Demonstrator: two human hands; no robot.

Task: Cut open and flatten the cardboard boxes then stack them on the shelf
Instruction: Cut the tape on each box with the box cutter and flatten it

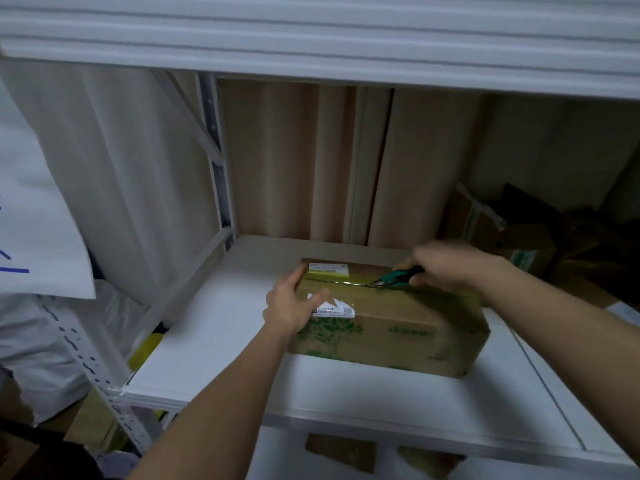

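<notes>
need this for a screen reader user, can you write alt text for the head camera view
A person's right hand draws a green-handled cutter along the taped top seam of a closed cardboard box on a white shelf, while the left hand holds the box's left end. More cardboard boxes sit in shadow behind on the right.

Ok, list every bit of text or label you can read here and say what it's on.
None reads clearly.
Yellow-and-white label on top of the cardboard box: print too blurred.
Torn white sticker, under the left hand: code square and small print, unreadable.
Green printing on the box front: blurred.
Blue pen strokes on the white sheet at left: no letters made out.
</notes>
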